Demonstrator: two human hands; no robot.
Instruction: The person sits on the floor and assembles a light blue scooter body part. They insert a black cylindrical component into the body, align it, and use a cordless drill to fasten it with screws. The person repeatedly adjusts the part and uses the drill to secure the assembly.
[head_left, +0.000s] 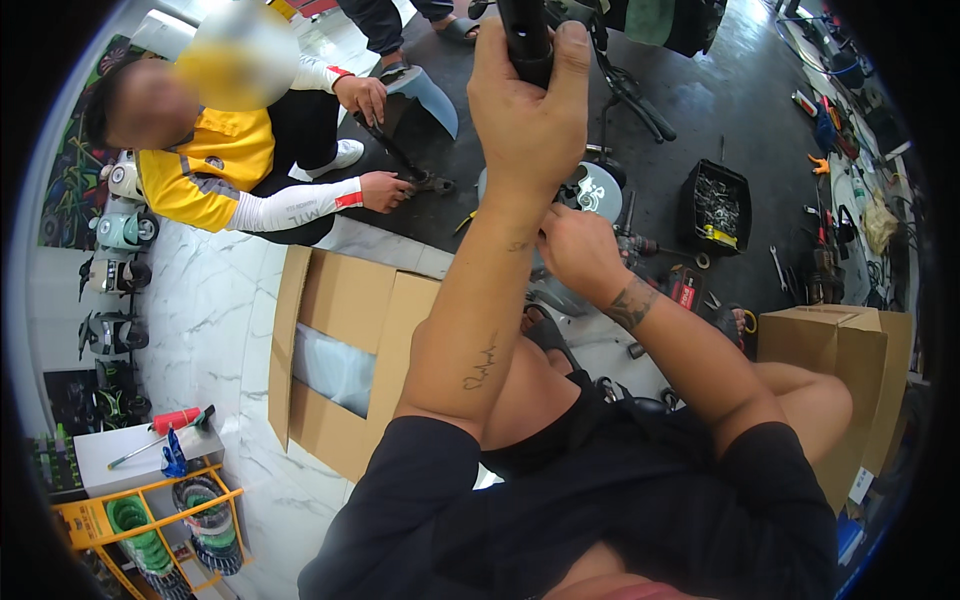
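My left hand [525,125] is raised at the top middle, its fingers and thumb wrapped round a black tube [525,35] that runs off the upper edge. Lower and just right of my left forearm, my right hand [585,258] is closed, with its fingertips partly hidden behind that forearm. What it grips, if anything, does not show. Beyond my right hand lies a round grey disc [600,190] with a white pattern. A power tool [640,243] rests on the dark mat beside my right hand.
A black bin of small metal parts [716,205] sits to the right, near a wrench [777,268]. An open cardboard box [345,420] stands left, another box [835,340] right. A seated co-worker in yellow [235,145] holds a black metal part [395,150] at the upper left.
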